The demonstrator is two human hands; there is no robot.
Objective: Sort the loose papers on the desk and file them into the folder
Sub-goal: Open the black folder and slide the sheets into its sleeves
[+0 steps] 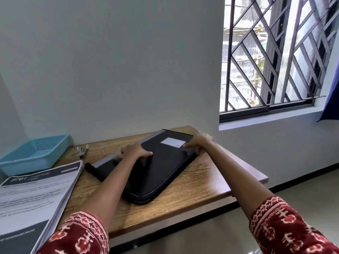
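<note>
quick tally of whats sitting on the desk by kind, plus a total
black folder: 1, both hands on it
stack of printed papers: 1 stack; sheet count cannot be told
blue tray: 1
stapler: 1
total: 4 things on the desk, counting the stack as 1

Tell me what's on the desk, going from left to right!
Blue tray → papers → stapler → black folder, with the left hand and right hand on it.
</note>
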